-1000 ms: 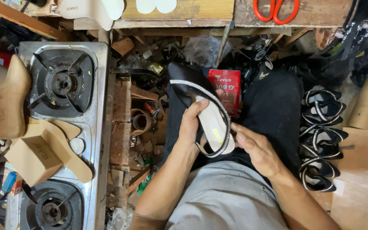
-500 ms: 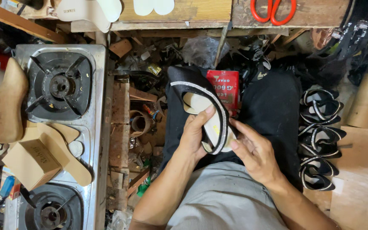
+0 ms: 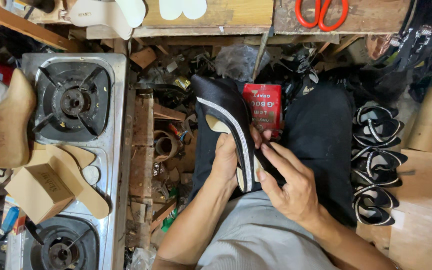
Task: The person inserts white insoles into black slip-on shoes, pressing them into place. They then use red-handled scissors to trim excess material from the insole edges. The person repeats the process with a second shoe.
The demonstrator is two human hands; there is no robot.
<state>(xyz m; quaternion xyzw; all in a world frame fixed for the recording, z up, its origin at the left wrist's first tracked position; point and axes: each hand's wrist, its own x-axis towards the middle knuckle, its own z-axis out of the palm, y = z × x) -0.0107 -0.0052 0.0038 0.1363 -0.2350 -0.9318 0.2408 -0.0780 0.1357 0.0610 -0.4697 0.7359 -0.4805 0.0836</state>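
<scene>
Left of the black shoe upper stands a gas stove. The left hand grasps the upper from beneath to steady it; the right hand pinches its rear edge. Right of it lie finished uppers.

I see my left hand and right hand bare, forearms uncovered, grey shirt below, and what looks like dark trousers.
</scene>
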